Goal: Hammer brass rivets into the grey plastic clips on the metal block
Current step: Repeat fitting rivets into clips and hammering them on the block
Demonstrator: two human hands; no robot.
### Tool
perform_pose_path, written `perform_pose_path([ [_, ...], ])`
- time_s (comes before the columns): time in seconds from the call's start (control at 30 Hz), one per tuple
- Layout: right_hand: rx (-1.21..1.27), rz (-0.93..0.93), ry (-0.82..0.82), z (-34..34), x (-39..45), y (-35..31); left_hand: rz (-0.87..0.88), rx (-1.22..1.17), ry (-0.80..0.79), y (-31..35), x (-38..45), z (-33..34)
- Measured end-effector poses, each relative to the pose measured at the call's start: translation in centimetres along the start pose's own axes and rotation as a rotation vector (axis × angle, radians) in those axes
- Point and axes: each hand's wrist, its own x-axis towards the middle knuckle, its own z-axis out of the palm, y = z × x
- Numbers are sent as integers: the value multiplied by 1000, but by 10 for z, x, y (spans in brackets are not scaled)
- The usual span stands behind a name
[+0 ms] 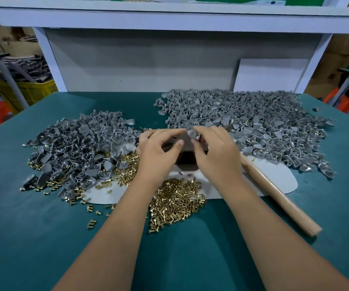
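My right hand (215,152) pinches a grey plastic clip (193,134) between thumb and fingertips, just above the dark metal block (188,160). My left hand (158,152) hovers beside it with fingers curled toward the clip; whether it holds a rivet is hidden. The block is mostly covered by both hands. A heap of brass rivets (177,198) lies in front of the block. The hammer lies to the right, its wooden handle (278,196) pointing toward me and its head hidden behind my right hand.
A pile of grey clips (79,148) mixed with rivets sits at the left. A larger clip pile (249,122) spreads across the back right. A pale mat (274,177) lies under the block on the green table. A shelf frame stands behind.
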Motion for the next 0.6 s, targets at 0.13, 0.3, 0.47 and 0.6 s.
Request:
perform_pose_path([
  [0.13, -6, 312, 97, -7, 14, 25, -94, -12, 40, -1, -2, -1],
  [0.3, -238, 577, 26, -18, 12, 41, -85, 61, 99, -5, 0, -3],
  [0.47, -209, 266, 9, -16, 4, 1, -108, 190, 215, -10, 8, -19],
  [0.6, -17, -206, -216, -13, -3, -39, -266, 27, 279, -26, 12, -46],
])
